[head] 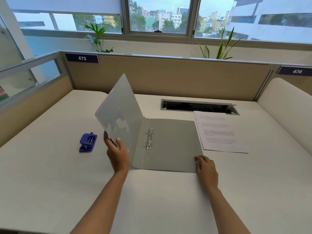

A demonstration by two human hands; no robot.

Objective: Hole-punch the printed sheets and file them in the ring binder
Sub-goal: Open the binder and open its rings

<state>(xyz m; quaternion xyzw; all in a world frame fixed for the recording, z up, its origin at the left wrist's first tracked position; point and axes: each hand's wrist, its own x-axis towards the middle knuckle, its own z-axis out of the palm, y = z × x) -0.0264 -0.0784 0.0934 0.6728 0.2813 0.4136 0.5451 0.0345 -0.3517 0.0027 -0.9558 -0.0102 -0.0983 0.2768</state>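
A grey ring binder lies in the middle of the desk with its back cover flat. Its translucent front cover stands raised and tilted to the left. My left hand grips the lower edge of that cover. The metal rings near the spine look shut and hold nothing. My right hand rests with its fingers on the binder's near right corner. The printed sheets lie in a stack just right of the binder. A blue hole punch sits on the desk left of the binder.
The white desk is walled by beige partitions at the back and sides. A dark cable slot opens in the desk behind the binder and sheets. Potted plants and windows lie beyond the partition.
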